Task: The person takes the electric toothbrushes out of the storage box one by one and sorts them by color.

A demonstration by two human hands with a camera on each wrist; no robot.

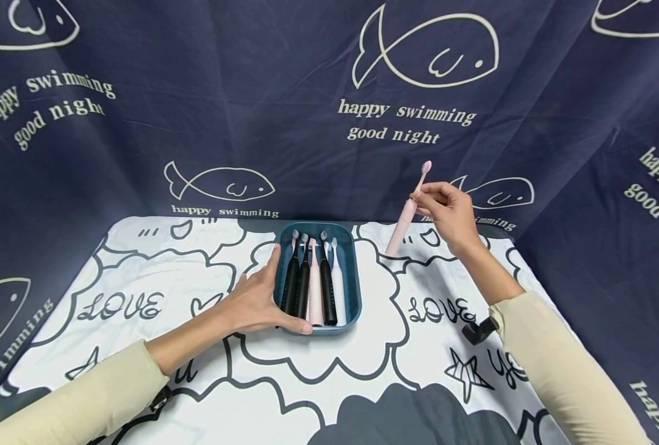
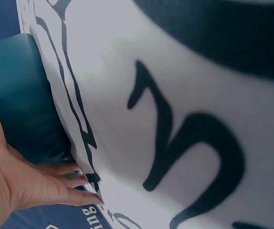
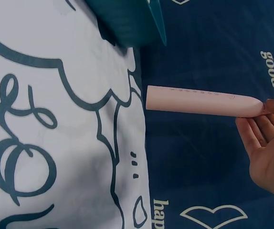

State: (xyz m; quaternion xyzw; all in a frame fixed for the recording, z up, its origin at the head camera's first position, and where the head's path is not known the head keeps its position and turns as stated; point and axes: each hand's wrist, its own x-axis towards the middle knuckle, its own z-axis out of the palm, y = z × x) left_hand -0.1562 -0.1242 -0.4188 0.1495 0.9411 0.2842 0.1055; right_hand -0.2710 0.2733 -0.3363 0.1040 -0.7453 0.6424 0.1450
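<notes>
A dark blue curtain (image 1: 307, 62) printed with fish rises in front of me and to both sides. It meets the far edge of the table, whose white printed cloth (image 1: 374, 346) spreads broadly left, right and towards me. My two cream sleeves, the left (image 1: 85, 395) and the right (image 1: 557, 358), come in over the near corners. Near that far edge stands the blue tray (image 1: 353, 278), with wide cloth on either side of it.

My left hand (image 1: 254, 300) is spread and rests against the tray, fingers along its left wall, thumb at the near rim. My right hand (image 1: 449, 213) pinches a pink toothbrush (image 1: 400, 230) by its neck, up in the air to the right of the tray and well apart from it, tilted, head up. A stretch of cloth lies between its lower end and the tray's right rim.

Inside, side by side and lengthwise, left to right, I see two black toothbrushes (image 1: 291, 287), another pink one (image 1: 314, 290), a third black one (image 1: 327, 293) and a white one (image 1: 337, 287); a narrow strip of tray shows beyond the white one.
</notes>
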